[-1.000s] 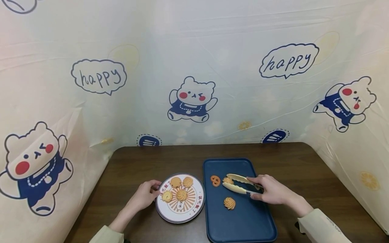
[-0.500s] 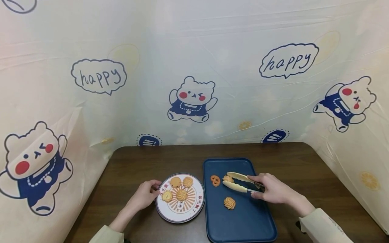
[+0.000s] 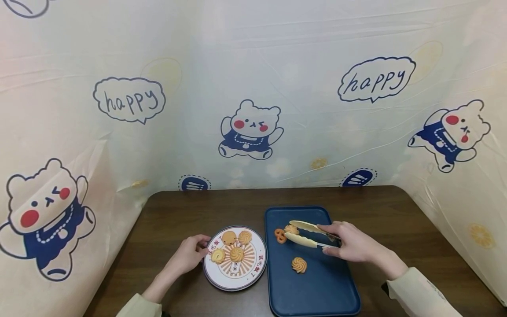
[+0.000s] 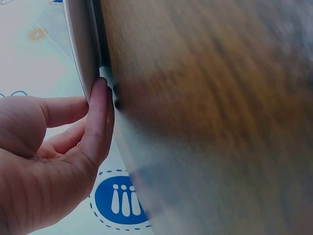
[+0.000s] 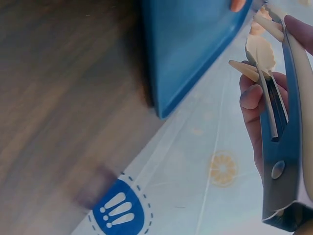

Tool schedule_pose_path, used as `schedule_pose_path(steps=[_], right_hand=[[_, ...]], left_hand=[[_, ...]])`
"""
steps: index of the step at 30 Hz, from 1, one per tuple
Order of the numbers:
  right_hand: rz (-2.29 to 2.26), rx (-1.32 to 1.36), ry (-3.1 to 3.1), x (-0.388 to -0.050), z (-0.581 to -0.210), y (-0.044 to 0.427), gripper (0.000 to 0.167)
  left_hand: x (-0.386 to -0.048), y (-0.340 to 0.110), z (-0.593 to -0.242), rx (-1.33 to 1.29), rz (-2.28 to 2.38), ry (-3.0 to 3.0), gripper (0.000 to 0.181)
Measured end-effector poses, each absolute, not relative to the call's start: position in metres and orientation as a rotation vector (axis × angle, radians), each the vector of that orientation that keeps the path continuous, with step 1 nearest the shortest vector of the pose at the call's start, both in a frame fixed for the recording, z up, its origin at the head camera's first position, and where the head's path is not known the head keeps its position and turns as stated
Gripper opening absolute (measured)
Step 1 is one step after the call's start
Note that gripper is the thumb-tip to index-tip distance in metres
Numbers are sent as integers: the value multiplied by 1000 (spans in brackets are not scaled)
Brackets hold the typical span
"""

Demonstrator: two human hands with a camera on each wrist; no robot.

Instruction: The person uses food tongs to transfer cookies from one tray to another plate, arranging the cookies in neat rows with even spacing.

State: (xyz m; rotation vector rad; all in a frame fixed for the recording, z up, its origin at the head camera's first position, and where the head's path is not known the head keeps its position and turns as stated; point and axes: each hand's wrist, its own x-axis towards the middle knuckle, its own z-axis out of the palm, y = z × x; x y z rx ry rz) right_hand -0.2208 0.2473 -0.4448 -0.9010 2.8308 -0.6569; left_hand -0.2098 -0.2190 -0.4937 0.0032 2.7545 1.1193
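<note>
The left hand (image 3: pixel 189 254) pinches the left rim of the round white plate (image 3: pixel 233 281); in the left wrist view its thumb and fingers (image 4: pixel 98 117) lie on either side of the rim. Several cookies lie on the plate. The right hand (image 3: pixel 352 242) grips metal tongs (image 3: pixel 303 241) with cream tips above the blue tray (image 3: pixel 313 290). The tips are spread around a cookie (image 3: pixel 292 229), which lies against a pretzel-shaped cookie (image 3: pixel 280 236). Nearer the front of the tray sits a swirled cookie (image 3: pixel 299 265).
Plate and tray stand side by side on a dark brown wooden table (image 3: pixel 178 211), the tray to the right. Behind the table and at both sides hangs a pale printed cloth (image 3: pixel 309 132) with bears and lettering.
The right hand and tongs have moved a little left, and the cookie between the tips has shifted left to the pretzel-shaped one. The left hand has stayed on the plate.
</note>
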Motion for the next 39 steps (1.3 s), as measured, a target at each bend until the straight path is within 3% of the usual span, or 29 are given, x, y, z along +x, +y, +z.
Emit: schedule_pose_path(steps=[23, 39], right_hand=[[-667, -1121, 2763, -226, -428, 190, 61], [-683, -1149, 2663, -227, -437, 167, 61]], left_hand=[[-210, -220, -497, 5, 1138, 2754, 33], [-209, -220, -496, 26, 1127, 2768, 32]])
